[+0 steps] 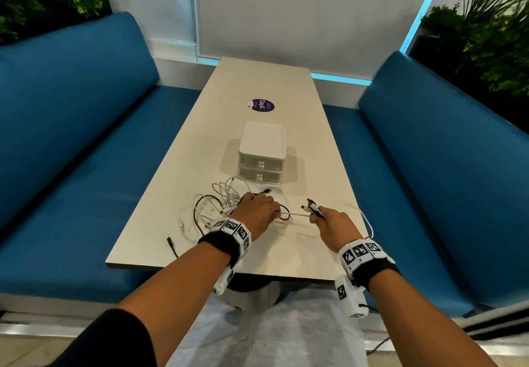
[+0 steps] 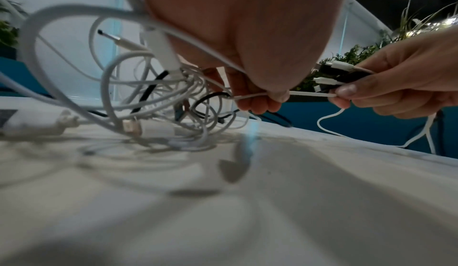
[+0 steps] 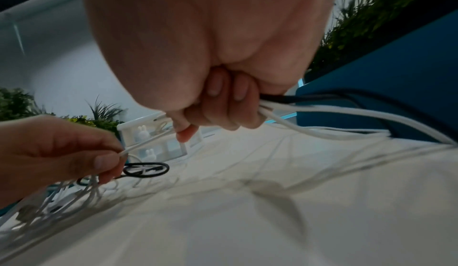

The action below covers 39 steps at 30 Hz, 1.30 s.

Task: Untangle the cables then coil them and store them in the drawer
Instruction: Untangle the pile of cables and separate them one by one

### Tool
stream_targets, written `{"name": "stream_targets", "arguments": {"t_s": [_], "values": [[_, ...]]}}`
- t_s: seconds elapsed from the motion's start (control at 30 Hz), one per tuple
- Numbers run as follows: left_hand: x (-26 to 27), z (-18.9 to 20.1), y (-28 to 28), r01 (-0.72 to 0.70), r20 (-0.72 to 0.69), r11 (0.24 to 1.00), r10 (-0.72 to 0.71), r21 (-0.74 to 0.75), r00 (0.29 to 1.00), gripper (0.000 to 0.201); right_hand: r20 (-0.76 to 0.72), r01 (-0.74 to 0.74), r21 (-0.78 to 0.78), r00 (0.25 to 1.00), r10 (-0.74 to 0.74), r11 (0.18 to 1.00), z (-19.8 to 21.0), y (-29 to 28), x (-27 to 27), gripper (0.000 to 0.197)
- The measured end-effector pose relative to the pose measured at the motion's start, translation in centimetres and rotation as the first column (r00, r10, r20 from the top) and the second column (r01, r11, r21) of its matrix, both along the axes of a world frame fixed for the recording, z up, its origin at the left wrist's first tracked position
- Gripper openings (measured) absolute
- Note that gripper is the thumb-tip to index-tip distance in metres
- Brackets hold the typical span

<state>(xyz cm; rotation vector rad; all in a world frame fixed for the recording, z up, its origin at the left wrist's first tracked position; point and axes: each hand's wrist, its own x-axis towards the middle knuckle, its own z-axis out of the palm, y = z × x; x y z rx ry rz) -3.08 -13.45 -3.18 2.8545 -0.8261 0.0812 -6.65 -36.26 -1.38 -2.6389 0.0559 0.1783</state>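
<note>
A tangle of white and black cables [image 1: 221, 205] lies on the table in front of a white two-drawer unit [image 1: 262, 153] whose drawers are both shut. My left hand [image 1: 274, 212] sits at the tangle's right edge and pinches a thin white cable [image 1: 297, 215] between thumb and fingers. That cable runs taut to my right hand [image 1: 320, 215], which grips a bundle of white and black cable ends [image 1: 312, 208]. In the left wrist view the left hand's fingertips [image 2: 277, 96] pinch the white cable [image 2: 310, 94]. In the right wrist view white and black cables [image 3: 347, 111] trail from the right hand [image 3: 223, 105].
Blue padded benches [image 1: 86, 137] flank the narrow table [image 1: 257, 258]. A purple round sticker [image 1: 263, 105] lies beyond the drawer unit. A loose black plug [image 1: 171, 243] lies near the table's front left edge. A white cable loop [image 1: 367, 223] hangs over the right edge.
</note>
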Motion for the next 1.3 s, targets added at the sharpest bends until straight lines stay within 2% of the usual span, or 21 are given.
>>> {"name": "stream_targets", "arguments": {"t_s": [0.1, 0.2, 0.33, 0.47, 0.53, 0.6, 0.67, 0.73, 0.8, 0.93, 1.07, 1.17, 1.3], "values": [[-0.2, -0.2, 0.0, 0.027, 0.043, 1.0, -0.027, -0.002, 0.999, 0.022, -0.038, 0.05, -0.002, 0.998, -0.05, 0.999, -0.2, -1.0, -0.1, 0.022], [-0.5, -0.4, 0.4, -0.009, 0.076, 0.999, 0.005, 0.052, 0.997, 0.022, -0.074, 0.165, 0.001, 0.984, -0.164, 0.986, -0.7, -2.2, -0.1, 0.024], [-0.2, -0.5, 1.6, 0.009, 0.048, 0.989, -0.017, 0.148, 0.999, 0.019, -0.117, 0.26, -0.052, 0.957, -0.265, 0.964, -1.0, -3.9, -0.8, 0.024], [-0.5, -0.5, 0.7, 0.009, 0.023, 0.985, -0.013, 0.174, 1.0, 0.016, -0.02, 0.276, -0.195, 0.958, -0.285, 0.941, -0.7, -2.2, -0.8, 0.029], [-0.5, -0.4, 0.0, 0.008, -0.001, 0.992, -0.008, 0.129, 1.0, 0.015, 0.046, 0.286, -0.172, 0.958, -0.283, 0.943, -0.3, -1.0, -0.6, 0.033], [-0.6, -0.1, -0.4, 0.01, -0.035, 0.997, -0.008, 0.074, 0.999, 0.019, 0.104, 0.259, -0.072, 0.962, -0.251, 0.963, -0.2, 0.3, -0.6, 0.033], [-0.6, 0.0, -1.1, 0.015, -0.059, 1.0, -0.014, 0.017, 0.998, 0.02, 0.137, 0.126, 0.029, 0.982, -0.129, 0.992, -0.2, 1.8, -0.7, 0.03], [-0.7, -0.1, -1.7, 0.023, -0.067, 0.999, -0.026, -0.042, 0.997, 0.019, 0.139, -0.046, 0.054, 0.99, 0.038, 0.997, -0.4, 3.3, -0.8, 0.028], [-0.6, -0.4, -1.9, 0.033, -0.085, 0.996, -0.04, -0.082, 0.996, 0.022, 0.118, -0.107, 0.064, 0.988, 0.099, 0.992, -0.5, 4.0, -0.9, 0.026], [-0.4, -0.7, -1.4, 0.031, -0.095, 0.997, -0.038, -0.073, 0.995, 0.021, 0.051, -0.09, 0.056, 0.995, 0.087, 0.994, -0.5, 3.9, -0.8, 0.023], [-0.3, -0.2, -0.6, 0.023, -0.084, 0.998, -0.028, -0.06, 0.996, 0.011, 0.013, -0.02, -0.133, 1.0, 0.022, 0.991, -0.3, 2.1, -0.6, 0.027], [-0.4, -0.2, -1.0, 0.035, -0.108, 0.997, -0.041, -0.062, 0.993, 0.022, -0.023, 0.047, -0.156, 0.998, -0.051, 0.987, -0.3, 0.6, -0.6, 0.026], [-0.8, -0.3, -2.1, 0.048, -0.099, 0.999, -0.05, -0.022, 0.994, 0.028, -0.08, 0.091, -0.237, 0.99, -0.113, 0.967, -1.0, 0.0, -0.9, 0.024]]}}
